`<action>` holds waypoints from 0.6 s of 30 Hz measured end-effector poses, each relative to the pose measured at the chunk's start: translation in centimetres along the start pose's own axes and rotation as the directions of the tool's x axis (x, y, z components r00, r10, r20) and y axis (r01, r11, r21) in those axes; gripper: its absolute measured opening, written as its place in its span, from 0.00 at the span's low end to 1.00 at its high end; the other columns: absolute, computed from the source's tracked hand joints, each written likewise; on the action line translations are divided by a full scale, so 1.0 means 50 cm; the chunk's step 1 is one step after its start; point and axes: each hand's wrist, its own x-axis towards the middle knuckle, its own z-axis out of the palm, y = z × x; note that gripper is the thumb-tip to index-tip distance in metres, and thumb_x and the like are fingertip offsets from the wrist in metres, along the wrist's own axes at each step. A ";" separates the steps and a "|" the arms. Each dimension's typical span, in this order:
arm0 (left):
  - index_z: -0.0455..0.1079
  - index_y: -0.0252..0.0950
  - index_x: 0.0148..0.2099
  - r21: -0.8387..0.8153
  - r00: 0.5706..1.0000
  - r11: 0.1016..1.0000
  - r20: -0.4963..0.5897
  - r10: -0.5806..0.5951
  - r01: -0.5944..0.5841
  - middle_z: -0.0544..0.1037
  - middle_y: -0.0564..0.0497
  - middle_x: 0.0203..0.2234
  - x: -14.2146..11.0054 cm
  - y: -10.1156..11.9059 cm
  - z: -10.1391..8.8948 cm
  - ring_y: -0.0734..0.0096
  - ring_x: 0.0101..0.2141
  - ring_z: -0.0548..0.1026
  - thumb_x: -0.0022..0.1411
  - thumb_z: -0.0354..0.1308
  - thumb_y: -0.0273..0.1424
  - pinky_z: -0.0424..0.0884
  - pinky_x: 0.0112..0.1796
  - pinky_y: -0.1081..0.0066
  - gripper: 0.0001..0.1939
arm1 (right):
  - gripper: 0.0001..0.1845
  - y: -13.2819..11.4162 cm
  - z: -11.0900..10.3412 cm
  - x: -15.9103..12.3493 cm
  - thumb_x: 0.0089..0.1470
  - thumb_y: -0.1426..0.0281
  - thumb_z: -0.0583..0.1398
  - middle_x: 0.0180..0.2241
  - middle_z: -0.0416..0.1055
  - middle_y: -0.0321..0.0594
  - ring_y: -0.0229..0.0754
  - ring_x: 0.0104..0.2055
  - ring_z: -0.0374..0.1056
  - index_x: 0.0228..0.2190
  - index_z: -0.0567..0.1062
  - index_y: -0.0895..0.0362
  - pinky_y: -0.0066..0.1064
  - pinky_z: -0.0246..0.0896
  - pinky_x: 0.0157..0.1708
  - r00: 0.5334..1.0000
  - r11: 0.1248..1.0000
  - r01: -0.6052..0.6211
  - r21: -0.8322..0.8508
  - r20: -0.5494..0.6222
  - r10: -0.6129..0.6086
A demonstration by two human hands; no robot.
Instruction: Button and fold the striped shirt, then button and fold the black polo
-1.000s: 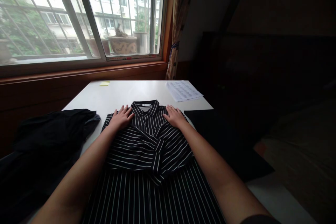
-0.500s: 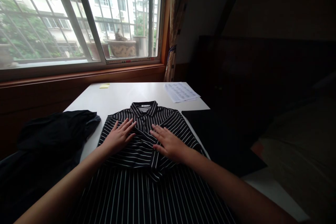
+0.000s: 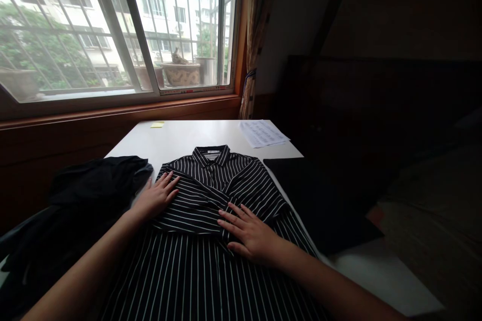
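Note:
A black shirt with white stripes [image 3: 196, 256] lies spread on the white table, its collar at the far end and its sleeves folded across the chest. My left hand [image 3: 155, 196] rests palm down at the shirt's left edge, over the folded sleeve, fingers spread. Lower and to the right, my right hand [image 3: 250, 233] lies flat with fingers apart over the place where the sleeves cross. Part of the cuffs is hidden under it. Neither hand grips the cloth.
A heap of dark clothing [image 3: 98, 185] is at the left. Right of the shirt lies a flat black sheet [image 3: 320, 200]. Printed papers [image 3: 263, 133] and a yellow sticky note [image 3: 157, 124] are on the far part of the white table [image 3: 181, 135], below a barred window.
Both hands have come down from the shoulders beside the collar. The left is now at the shirt's left edge, the right over the crossed sleeves. The shirt stays in place.

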 end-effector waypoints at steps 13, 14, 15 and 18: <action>0.62 0.46 0.67 -0.151 0.872 0.858 -0.080 0.484 -0.490 0.52 0.50 0.71 0.009 0.220 -0.011 0.57 0.69 0.51 0.75 0.42 0.44 0.52 0.66 0.49 0.24 | 0.26 -0.007 0.009 -0.012 0.68 0.59 0.51 0.70 0.51 0.37 0.51 0.73 0.38 0.65 0.63 0.45 0.55 0.37 0.69 0.995 0.996 0.070 -0.056 -0.074 -0.074; 0.63 0.46 0.66 -0.146 0.882 0.870 -0.068 0.467 -0.472 0.51 0.50 0.71 0.020 0.213 -0.010 0.57 0.70 0.49 0.75 0.42 0.45 0.51 0.66 0.48 0.24 | 0.25 -0.008 0.008 -0.012 0.68 0.59 0.51 0.70 0.51 0.37 0.51 0.73 0.38 0.64 0.63 0.44 0.55 0.37 0.69 0.995 0.996 0.069 -0.057 -0.074 -0.073; 0.64 0.46 0.66 -0.143 0.889 0.877 -0.057 0.454 -0.458 0.50 0.50 0.71 0.031 0.205 -0.009 0.56 0.70 0.48 0.74 0.42 0.46 0.50 0.66 0.47 0.24 | 0.25 -0.008 0.008 -0.012 0.68 0.59 0.51 0.70 0.52 0.37 0.51 0.73 0.38 0.64 0.63 0.44 0.55 0.38 0.69 0.995 0.996 0.069 -0.058 -0.074 -0.073; 0.64 0.47 0.65 -0.154 0.890 0.877 -0.027 0.456 -0.454 0.49 0.50 0.71 0.054 0.186 -0.013 0.54 0.70 0.47 0.74 0.42 0.48 0.48 0.66 0.44 0.25 | 0.25 -0.007 0.010 -0.012 0.68 0.59 0.52 0.69 0.52 0.38 0.51 0.73 0.38 0.64 0.64 0.44 0.55 0.39 0.69 0.994 0.996 0.069 -0.060 -0.080 -0.074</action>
